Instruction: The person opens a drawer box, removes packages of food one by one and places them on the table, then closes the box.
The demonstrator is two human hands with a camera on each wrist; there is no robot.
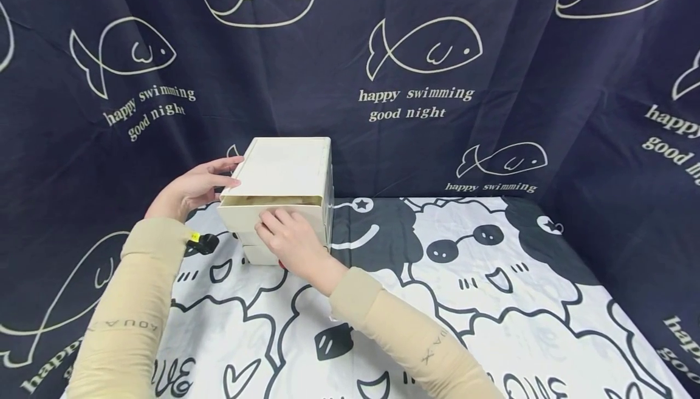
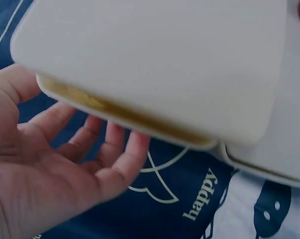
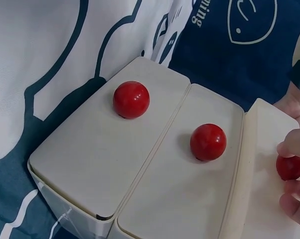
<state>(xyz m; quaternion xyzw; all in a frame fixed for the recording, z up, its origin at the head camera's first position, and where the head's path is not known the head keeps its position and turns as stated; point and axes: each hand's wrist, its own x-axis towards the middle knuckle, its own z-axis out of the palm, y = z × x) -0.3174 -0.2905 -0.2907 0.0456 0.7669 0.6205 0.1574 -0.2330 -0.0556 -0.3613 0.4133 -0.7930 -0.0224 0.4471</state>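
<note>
A white drawer cabinet stands with its drawer fronts facing me. Its top drawer is pulled out slightly, leaving a narrow gap under the cabinet's top. My right hand pinches the red round knob of this drawer between thumb and fingers. Against the cabinet's left side, my left hand rests with its fingers extended. In the left wrist view, a yellowish inside shows through the gap. The two lower drawers, with a middle knob and a bottom knob, are closed.
The cabinet is on a white cloth with black cartoon drawings. Behind it hangs a dark blue curtain with white fish and lettering. A small black device with a yellow label is at the left wrist.
</note>
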